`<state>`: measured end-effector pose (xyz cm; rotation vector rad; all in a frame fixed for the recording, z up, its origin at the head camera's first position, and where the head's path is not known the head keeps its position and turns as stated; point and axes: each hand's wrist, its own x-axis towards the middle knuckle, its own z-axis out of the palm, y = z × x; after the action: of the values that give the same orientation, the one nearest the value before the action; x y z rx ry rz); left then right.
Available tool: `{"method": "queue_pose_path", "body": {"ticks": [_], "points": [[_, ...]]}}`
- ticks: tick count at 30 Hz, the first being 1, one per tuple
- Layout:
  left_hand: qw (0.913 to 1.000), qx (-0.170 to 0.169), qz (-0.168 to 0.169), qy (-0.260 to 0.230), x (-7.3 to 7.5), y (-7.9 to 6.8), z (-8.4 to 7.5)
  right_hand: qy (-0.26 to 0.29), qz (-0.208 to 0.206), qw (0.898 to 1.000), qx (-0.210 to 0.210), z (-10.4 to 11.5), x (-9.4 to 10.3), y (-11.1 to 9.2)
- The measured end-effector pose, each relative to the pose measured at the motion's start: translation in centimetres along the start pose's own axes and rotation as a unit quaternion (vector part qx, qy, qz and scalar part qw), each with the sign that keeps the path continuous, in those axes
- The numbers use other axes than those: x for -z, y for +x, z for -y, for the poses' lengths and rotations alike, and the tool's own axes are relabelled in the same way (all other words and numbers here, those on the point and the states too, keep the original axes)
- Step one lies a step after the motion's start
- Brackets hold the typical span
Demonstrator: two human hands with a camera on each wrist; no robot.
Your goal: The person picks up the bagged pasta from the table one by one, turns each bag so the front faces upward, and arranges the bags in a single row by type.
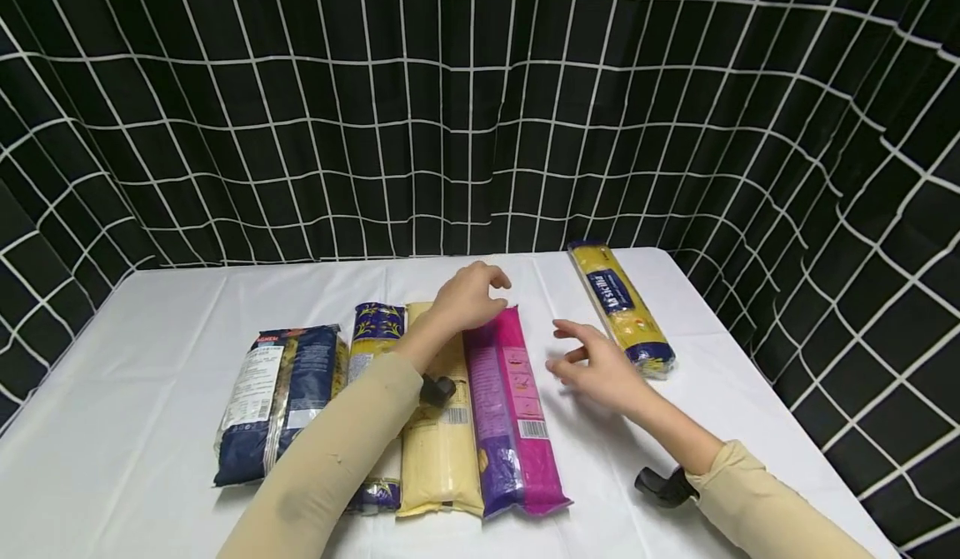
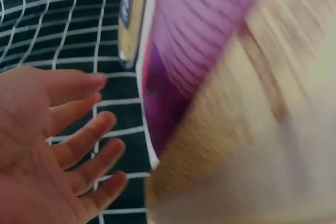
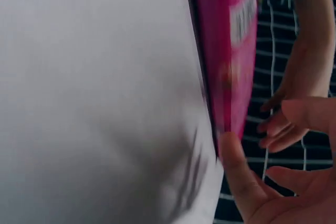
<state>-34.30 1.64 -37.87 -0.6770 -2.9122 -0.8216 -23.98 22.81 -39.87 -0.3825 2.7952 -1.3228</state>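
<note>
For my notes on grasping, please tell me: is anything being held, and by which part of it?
Nothing is held: the left hand and the right hand have their fingers apart, with nothing gripped between them.

White cloth (image 1: pixel 135 476), plain; black curtain (image 1: pixel 480 101), white grid.
Magenta-and-purple packet (image 1: pixel 517 417): white barcode patch. Cream packet (image 1: pixel 442 459): black-and-white barcode. Navy packet (image 1: pixel 309 380): white label, red lettering. Floral packet (image 1: pixel 378 324): gold scrollwork on dark blue, yellow below. Yellow packet (image 1: pixel 622 313): dark blue ends and label, white lettering. 2 sleeves (image 1: pixel 337 451): beige.
</note>
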Motion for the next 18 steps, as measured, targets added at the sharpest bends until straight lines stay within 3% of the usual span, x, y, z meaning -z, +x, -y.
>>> {"method": "queue_pose_path", "body": {"ticks": [4,9,18], "points": [[0.9989,0.015,0.041,0.017,-0.3,-0.1,1.6,0.01,0.038,0.999,-0.022,0.4,-1.9,-0.4],[0.996,0.029,0.08,0.027,-0.9,-0.8,2.4,-0.024,0.047,0.998,-0.022,0.6,-3.4,-0.7],[0.9969,0.028,0.071,0.018,-1.2,-0.8,2.7,-0.032,0.054,0.998,-0.028,1.1,-3.6,0.1]]}}
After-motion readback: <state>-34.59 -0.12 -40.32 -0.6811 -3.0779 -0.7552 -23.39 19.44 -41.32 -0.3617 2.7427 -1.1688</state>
